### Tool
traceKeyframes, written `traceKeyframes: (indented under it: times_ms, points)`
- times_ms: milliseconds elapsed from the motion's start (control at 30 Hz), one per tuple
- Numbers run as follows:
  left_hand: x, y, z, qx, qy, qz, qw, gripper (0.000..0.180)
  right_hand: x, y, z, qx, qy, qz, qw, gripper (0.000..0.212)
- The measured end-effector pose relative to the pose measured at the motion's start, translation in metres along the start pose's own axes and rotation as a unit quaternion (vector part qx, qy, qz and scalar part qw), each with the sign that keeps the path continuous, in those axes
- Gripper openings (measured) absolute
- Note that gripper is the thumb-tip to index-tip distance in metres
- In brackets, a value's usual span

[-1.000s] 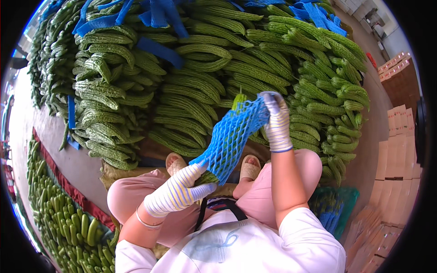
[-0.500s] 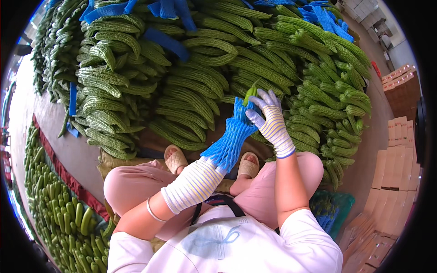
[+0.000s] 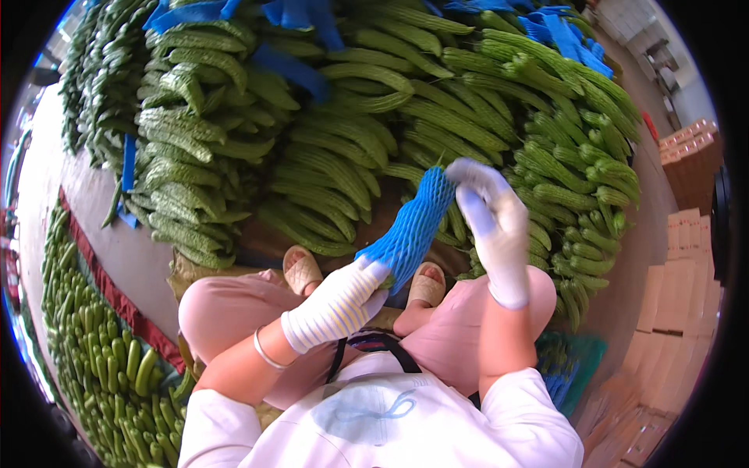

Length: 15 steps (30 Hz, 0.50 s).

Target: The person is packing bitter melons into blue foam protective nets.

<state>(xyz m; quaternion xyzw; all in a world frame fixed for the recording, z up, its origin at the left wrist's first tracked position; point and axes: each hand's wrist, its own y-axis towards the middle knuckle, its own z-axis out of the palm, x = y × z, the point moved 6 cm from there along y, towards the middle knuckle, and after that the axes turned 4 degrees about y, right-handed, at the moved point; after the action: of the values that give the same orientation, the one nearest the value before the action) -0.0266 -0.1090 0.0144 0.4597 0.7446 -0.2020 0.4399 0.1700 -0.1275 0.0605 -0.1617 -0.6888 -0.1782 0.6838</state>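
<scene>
My left hand (image 3: 343, 300), in a white glove with thin stripes, is closed around the lower end of a bitter melon sheathed in a blue foam net sleeve (image 3: 413, 222). A bit of green shows by my fingers, and a small green tip pokes out at the sleeve's upper end. Beside that upper end is my right hand (image 3: 493, 226), also gloved and smeared by motion. Its thumb and curled fingers stand apart, with nothing visible between them. Rows of bare green bitter melons (image 3: 328, 168) are stacked just beyond both hands.
Blue net sleeves (image 3: 292, 72) lie over the pile. Smooth green gourds (image 3: 101, 351) cover the ground at the left, beside a dark red strip (image 3: 117, 288). Cardboard boxes (image 3: 679, 296) stand at the right, and a green crate (image 3: 585, 366) is by my right knee.
The blue sleeve has come off my left forearm and now covers the bitter melon. My left hand has drawn back to its lower end; my right hand has let go and shifted right.
</scene>
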Motion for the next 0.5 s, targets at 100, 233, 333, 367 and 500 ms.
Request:
traceKeyframes:
  times_ms: [100, 233, 333, 367, 500]
  points:
    - [0.004, 0.010, -0.011, -0.070, -0.102, -0.001, 0.992, 0.049, 0.114, -0.054, 0.063, 0.136, -0.223, -0.246, 0.934, 0.024]
    - [0.012, 0.019, -0.012, -0.086, -0.143, -0.069, 0.984, 0.047, 0.101, -0.061, 0.085, 0.215, -0.209, -0.158, 0.941, 0.024]
    - [0.026, 0.012, -0.008, -0.107, -0.323, -0.134, 0.931, 0.048, 0.086, -0.040, 0.094, 0.285, -0.203, -0.135, 0.927, 0.024]
    - [0.028, 0.016, -0.015, -0.107, -0.304, -0.127, 0.938, 0.048, 0.081, -0.036, 0.096, 0.305, -0.203, -0.124, 0.922, 0.024]
    - [0.037, 0.006, -0.025, -0.155, -0.352, -0.195, 0.902, 0.046, 0.067, -0.034, 0.107, 0.388, -0.199, -0.095, 0.895, 0.026]
